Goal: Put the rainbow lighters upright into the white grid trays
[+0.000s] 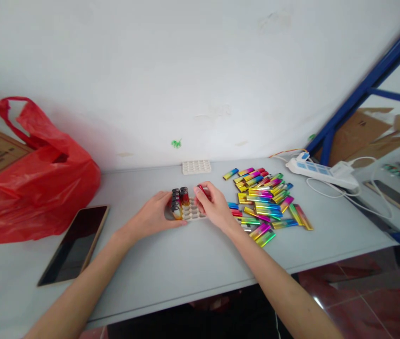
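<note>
At the clock's centre, my right hand (214, 205) pinches a small red object (200, 188) over a white plastic grid tray (191, 213), my left hand (152, 214) spread open around the tray's nine-o'clock side, where a sideways knock could topple slim upright black-topped lighters (175, 200).

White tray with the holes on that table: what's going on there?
A person's left hand is spread around the left end of the white, many-holed tray. Their right hand holds a small red piece over the tray's right part, mostly hidden by the fingers. Several small black-topped pieces stand in the tray's left part. To the right lies a loose pile of shiny, multicoloured pieces.
</note>
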`<control>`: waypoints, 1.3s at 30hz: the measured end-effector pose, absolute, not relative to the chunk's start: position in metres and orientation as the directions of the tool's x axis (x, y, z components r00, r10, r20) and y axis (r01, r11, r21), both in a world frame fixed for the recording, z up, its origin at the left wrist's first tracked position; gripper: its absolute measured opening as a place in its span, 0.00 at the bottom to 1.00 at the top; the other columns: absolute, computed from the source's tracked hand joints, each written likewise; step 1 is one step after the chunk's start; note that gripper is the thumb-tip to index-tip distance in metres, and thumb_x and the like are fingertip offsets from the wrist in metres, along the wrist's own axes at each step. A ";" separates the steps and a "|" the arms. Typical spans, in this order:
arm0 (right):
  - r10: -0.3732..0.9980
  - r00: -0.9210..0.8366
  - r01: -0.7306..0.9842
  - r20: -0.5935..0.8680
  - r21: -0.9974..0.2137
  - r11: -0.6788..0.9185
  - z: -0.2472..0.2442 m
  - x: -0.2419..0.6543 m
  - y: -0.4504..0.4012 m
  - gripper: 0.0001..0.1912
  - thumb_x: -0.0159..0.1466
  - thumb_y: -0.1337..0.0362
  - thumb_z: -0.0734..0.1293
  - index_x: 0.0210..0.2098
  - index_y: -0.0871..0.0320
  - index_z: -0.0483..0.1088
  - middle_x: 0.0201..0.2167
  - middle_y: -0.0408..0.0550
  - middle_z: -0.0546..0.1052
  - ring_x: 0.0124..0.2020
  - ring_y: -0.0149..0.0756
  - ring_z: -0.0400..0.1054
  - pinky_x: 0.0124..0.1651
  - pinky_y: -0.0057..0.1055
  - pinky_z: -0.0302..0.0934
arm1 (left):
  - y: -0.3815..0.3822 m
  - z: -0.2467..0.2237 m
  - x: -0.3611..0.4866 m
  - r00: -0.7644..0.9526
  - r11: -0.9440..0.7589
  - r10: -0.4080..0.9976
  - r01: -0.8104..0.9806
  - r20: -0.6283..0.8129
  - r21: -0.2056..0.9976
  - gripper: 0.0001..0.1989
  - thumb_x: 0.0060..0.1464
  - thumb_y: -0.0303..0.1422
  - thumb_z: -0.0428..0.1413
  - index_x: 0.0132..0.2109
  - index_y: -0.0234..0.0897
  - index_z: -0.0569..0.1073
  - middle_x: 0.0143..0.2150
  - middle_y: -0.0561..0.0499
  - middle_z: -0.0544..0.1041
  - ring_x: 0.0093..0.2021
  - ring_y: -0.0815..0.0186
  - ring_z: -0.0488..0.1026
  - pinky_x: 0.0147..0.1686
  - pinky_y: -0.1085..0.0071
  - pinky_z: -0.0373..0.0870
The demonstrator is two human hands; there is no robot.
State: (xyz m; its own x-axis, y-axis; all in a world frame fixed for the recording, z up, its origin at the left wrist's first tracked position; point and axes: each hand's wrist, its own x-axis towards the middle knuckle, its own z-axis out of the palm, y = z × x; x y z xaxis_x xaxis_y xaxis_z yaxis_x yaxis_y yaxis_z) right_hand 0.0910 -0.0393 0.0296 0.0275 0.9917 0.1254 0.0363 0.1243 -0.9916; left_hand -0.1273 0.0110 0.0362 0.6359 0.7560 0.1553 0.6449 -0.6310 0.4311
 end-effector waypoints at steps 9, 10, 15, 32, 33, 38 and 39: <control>0.969 0.036 0.428 0.246 -0.880 0.208 0.044 0.088 -0.050 0.26 0.69 0.49 0.64 0.20 0.56 0.57 0.18 0.36 0.57 0.23 0.28 0.52 0.29 0.29 0.45 | 0.009 0.037 -0.126 0.644 -0.639 0.749 0.638 0.157 0.430 0.30 0.48 0.56 0.67 0.49 0.39 0.73 0.45 0.43 0.79 0.45 0.52 0.77 0.44 0.60 0.73; 0.969 0.042 0.452 0.245 -0.869 0.200 0.044 0.087 -0.051 0.26 0.69 0.50 0.64 0.19 0.55 0.56 0.18 0.36 0.56 0.23 0.28 0.51 0.29 0.30 0.44 | 0.009 0.037 -0.126 0.645 -0.639 0.749 0.641 0.153 0.425 0.30 0.48 0.56 0.67 0.49 0.39 0.73 0.45 0.44 0.79 0.45 0.52 0.77 0.44 0.61 0.73; 0.963 0.053 0.508 0.265 -0.837 0.202 0.041 0.087 -0.051 0.19 0.68 0.58 0.60 0.21 0.55 0.58 0.18 0.37 0.61 0.23 0.30 0.54 0.30 0.31 0.44 | 0.010 0.037 -0.127 0.642 -0.641 0.749 0.640 0.163 0.425 0.30 0.47 0.55 0.67 0.48 0.38 0.74 0.43 0.44 0.79 0.44 0.51 0.76 0.44 0.61 0.72; 0.960 0.037 0.552 0.278 -0.807 0.212 0.041 0.088 -0.055 0.19 0.70 0.58 0.60 0.22 0.54 0.57 0.18 0.37 0.62 0.22 0.30 0.55 0.30 0.31 0.46 | 0.010 0.035 -0.127 0.642 -0.651 0.742 0.624 0.190 0.432 0.28 0.47 0.55 0.68 0.44 0.38 0.73 0.43 0.45 0.78 0.44 0.53 0.76 0.44 0.61 0.71; 0.958 0.043 0.558 0.284 -0.802 0.213 0.042 0.088 -0.055 0.20 0.70 0.57 0.61 0.23 0.54 0.58 0.18 0.38 0.63 0.22 0.30 0.56 0.30 0.31 0.46 | 0.010 0.034 -0.127 0.644 -0.653 0.741 0.623 0.192 0.430 0.28 0.47 0.55 0.68 0.44 0.39 0.72 0.43 0.45 0.78 0.44 0.53 0.76 0.43 0.61 0.71; 0.953 0.031 0.545 0.302 -0.804 0.237 0.045 0.091 -0.054 0.17 0.74 0.49 0.60 0.36 0.54 0.67 0.24 0.39 0.70 0.26 0.33 0.65 0.34 0.30 0.54 | 0.010 0.034 -0.127 0.649 -0.654 0.738 0.621 0.186 0.432 0.29 0.47 0.56 0.67 0.44 0.38 0.72 0.43 0.44 0.78 0.43 0.52 0.76 0.43 0.60 0.72; 0.949 0.013 0.551 0.316 -0.794 0.258 0.045 0.093 -0.053 0.16 0.75 0.50 0.60 0.37 0.54 0.67 0.25 0.40 0.71 0.28 0.35 0.66 0.35 0.30 0.56 | 0.010 0.034 -0.127 0.647 -0.652 0.740 0.623 0.184 0.432 0.30 0.47 0.57 0.67 0.45 0.38 0.72 0.43 0.44 0.78 0.43 0.52 0.76 0.44 0.60 0.72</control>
State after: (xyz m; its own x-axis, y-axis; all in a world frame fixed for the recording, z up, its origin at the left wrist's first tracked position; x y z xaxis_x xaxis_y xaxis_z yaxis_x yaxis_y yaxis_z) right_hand 0.0931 -0.0533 0.0449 0.0127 0.9485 0.3165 0.5509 0.2575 -0.7939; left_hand -0.1272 0.0097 0.0341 0.6468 0.7400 0.1843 0.6228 -0.6521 0.4324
